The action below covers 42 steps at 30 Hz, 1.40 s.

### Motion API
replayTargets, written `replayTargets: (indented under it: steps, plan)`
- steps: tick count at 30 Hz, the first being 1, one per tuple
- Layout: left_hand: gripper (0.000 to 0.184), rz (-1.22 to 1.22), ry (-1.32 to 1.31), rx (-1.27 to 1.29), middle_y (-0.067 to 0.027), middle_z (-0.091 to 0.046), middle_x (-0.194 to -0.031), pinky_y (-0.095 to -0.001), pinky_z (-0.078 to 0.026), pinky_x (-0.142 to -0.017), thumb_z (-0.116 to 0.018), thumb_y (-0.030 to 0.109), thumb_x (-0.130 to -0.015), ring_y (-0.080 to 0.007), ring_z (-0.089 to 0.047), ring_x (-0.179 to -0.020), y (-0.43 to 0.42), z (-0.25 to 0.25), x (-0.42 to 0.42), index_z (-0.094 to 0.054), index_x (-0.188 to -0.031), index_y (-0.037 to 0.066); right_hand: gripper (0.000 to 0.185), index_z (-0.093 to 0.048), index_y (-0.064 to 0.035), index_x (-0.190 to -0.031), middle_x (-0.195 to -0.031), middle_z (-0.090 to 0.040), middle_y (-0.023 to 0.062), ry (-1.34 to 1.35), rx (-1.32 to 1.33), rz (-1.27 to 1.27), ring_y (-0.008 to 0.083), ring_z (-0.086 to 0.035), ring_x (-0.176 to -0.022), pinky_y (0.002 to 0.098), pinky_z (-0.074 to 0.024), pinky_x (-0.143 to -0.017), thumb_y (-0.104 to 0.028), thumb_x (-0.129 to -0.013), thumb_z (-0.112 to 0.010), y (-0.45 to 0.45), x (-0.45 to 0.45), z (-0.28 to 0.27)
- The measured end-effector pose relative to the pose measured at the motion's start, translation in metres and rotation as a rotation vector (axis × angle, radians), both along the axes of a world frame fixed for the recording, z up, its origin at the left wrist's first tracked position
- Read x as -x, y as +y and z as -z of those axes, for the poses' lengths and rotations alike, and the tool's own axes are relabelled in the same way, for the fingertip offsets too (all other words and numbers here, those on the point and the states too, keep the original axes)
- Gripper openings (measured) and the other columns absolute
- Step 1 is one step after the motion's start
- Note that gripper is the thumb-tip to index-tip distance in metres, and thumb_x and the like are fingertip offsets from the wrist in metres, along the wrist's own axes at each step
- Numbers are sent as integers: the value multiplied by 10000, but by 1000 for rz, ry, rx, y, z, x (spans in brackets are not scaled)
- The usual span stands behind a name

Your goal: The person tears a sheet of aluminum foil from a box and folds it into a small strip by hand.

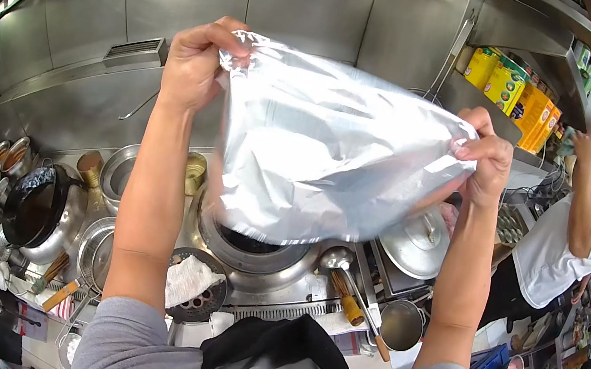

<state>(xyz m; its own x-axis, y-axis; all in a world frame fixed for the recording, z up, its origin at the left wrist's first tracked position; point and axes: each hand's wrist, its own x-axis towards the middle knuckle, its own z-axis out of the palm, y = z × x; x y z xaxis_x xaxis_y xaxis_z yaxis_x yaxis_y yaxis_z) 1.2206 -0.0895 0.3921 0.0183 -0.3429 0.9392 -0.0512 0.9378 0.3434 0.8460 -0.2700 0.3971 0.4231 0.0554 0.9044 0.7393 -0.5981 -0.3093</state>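
A shiny, crumpled sheet of aluminium foil [333,144] is stretched in the air between my raised hands. My left hand [203,60] pinches its upper left corner, and the upper right corner is gripped by my right hand [487,158]. Creases gather at both corners, and the lower edge hangs free. Below the sheet is a large round wok burner [257,276], partly hidden by the foil, with a dark opening at its middle.
To the right of the burner are a metal ladle [338,258], a domed pot lid [414,243] and a metal pot [401,325]. A white cloth [192,280] lies at left. Farther left stands a dark wok [37,208]. Another person [577,232] stands at right.
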Motion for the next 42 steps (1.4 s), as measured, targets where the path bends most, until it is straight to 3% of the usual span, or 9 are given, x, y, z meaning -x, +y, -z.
replayTargets:
  steps: [5, 8, 11, 18, 22, 26, 30, 35, 42]
  plan:
    - [308, -15, 49, 37, -162, -633, -913, -285, -489, -703, -444, -214, -742, -210, -627, -792, 9, 14, 18, -692, -777, -36, 235, -709, 15, -1083, -976, -649, 132, -21, -217, -17, 218, -623, -842, 320, -493, -746, -60, -862, -681, 28, 11, 11]
    - [341, -133, -7, 48, -163, -643, -913, -294, -493, -728, -403, -210, -711, -218, -633, -806, 9, 35, 16, -690, -778, -38, 264, -711, 35, -1010, -929, -680, 145, 111, -49, 174, 225, -624, -807, 311, -488, -669, 40, -782, -579, 20, 29, 28]
    - [325, -347, 70, 56, -161, -670, -936, -293, -495, -771, -404, -223, -739, -219, -645, -834, -1, 65, 15, -670, -787, -43, 426, -693, 56, -892, -839, -690, 174, -83, 181, 727, 246, -617, -708, 302, -478, -664, 75, -557, -431, 46, 35, 43]
    - [204, 105, 361, -124, -166, -664, -974, -314, -532, -767, -518, -180, -870, -204, -651, -860, -35, 127, 31, -651, -847, -28, 333, -682, 47, -918, -909, -692, 169, -131, 66, 677, 225, -621, -789, 301, -481, -741, 200, -711, -470, 48, 39, 78]
    - [195, 169, 477, -201, -166, -669, -1024, -322, -554, -809, -576, -113, -898, -215, -669, -918, -23, 133, 53, -643, -1042, -1, 291, -660, 34, -971, -948, -678, 134, -132, -183, 576, 200, -605, -855, 301, -472, -789, 175, -776, -495, 41, 51, 110]
    - [208, -18, 421, -161, -190, -678, -1026, -324, -561, -817, -588, -110, -894, -217, -674, -925, -36, 156, 58, -618, -1084, -31, 267, -615, 64, -1073, -1017, -652, 154, -205, -307, 501, 207, -609, -925, 328, -477, -874, 64, -831, -504, 48, 65, 132]
    - [182, 38, 408, -52, -189, -680, -1001, -317, -565, -785, -617, -95, -892, -217, -671, -890, -29, 148, 74, -617, -1062, -31, 488, -601, 92, -1158, -1160, -617, 178, 33, -521, 626, 215, -613, -1024, 340, -457, -936, -171, -765, -719, 63, 77, 144]
    - [209, 60, 312, -45, -203, -668, -1006, -305, -556, -780, -633, -99, -874, -211, -666, -880, -13, 144, 86, -609, -1075, -46, 616, -593, 70, -964, -867, -620, 147, 28, -413, 660, 230, -567, -791, 336, -441, -749, -432, -694, -827, 54, 98, 156]
    - [236, -101, 57, -268, -162, -675, -977, -267, -531, -777, -545, -167, -849, -181, -660, -862, -9, 152, 87, -607, -1036, -36, 629, -553, 35, -876, -775, -542, 84, 40, -366, 668, 210, -530, -705, 340, -419, -651, -461, -680, -888, 65, 122, 165]
